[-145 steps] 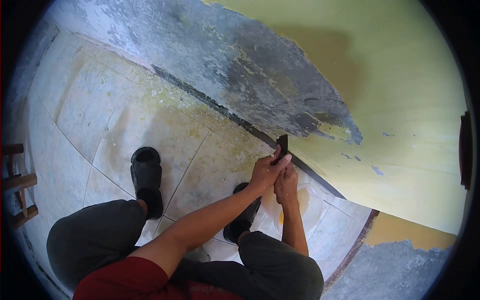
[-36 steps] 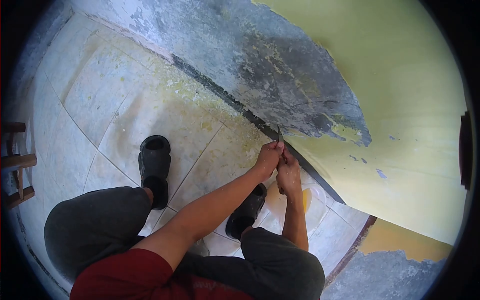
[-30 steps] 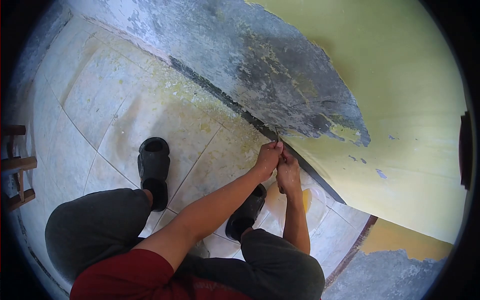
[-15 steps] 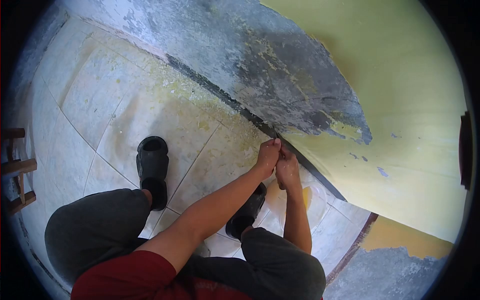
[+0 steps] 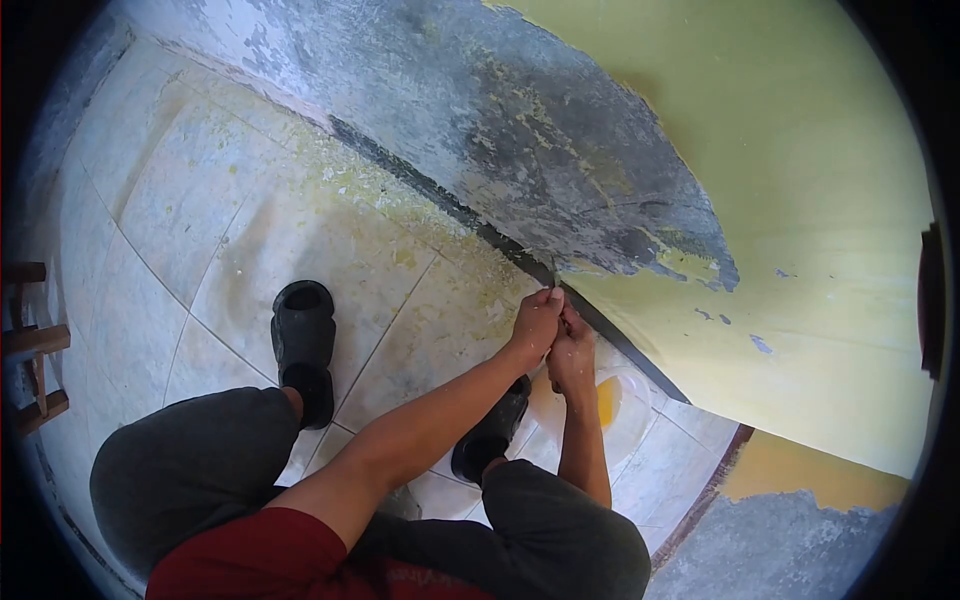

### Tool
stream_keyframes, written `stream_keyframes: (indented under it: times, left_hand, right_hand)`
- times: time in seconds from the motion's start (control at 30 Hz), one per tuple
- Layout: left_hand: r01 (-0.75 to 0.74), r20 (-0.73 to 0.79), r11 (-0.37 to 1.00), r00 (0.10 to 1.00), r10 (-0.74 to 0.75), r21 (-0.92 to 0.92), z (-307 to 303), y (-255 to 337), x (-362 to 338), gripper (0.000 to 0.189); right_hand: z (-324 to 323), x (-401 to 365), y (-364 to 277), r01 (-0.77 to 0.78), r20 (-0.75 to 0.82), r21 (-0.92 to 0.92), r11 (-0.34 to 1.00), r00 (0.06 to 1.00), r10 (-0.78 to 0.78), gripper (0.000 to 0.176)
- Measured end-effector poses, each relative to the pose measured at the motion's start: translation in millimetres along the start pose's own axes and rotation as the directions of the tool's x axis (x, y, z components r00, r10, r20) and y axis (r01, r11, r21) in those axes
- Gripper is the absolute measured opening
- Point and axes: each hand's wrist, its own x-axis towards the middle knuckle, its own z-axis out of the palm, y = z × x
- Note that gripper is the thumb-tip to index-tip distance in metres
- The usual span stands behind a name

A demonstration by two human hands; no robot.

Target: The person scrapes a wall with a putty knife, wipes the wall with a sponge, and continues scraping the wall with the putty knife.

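My left hand [image 5: 537,326] and my right hand [image 5: 571,352] are closed together at the foot of the wall. Between them is a slim hand tool, nearly all covered by the fingers, so I cannot make out its kind. Its upper end reaches the dark baseboard strip [image 5: 515,255], where the peeled edge of the yellow-green paint [image 5: 840,230] begins. Above the hands, a large patch of bare grey plaster [image 5: 600,170] shows ragged paint edges.
Paint flakes [image 5: 365,195] litter the tiled floor [image 5: 270,250] along the wall. A translucent tub [image 5: 632,405] with something yellow inside stands behind my right wrist. My feet wear black clogs [image 5: 304,335]. Part of a wooden stool [image 5: 38,342] shows at the left edge.
Both closed hands have shifted slightly down and to the left, still together at the wall's base. More of the tub shows beside my right forearm.
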Motion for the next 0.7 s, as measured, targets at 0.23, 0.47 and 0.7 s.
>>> stream_keyframes:
  times: [0.23,0.47,0.7]
  left_hand:
    - [-0.219,-0.034,0.853,0.963,0.266,0.474,21,10,-14,0.028]
    - [-0.120,-0.023,0.892,0.989,0.145,0.436,-9,2,2,0.027]
    - [-0.165,0.053,0.941,0.986,0.156,0.296,-3,-4,4,0.024]
  right_hand:
    - [-22,-1,-11,-0.286,0.162,0.416,0.863,0.957,0.240,0.031]
    - [24,26,49,0.195,-0.035,0.310,0.931,0.980,-0.194,0.030]
    - [0,0,-4,-0.072,0.010,0.255,0.964,0.997,0.072,0.034]
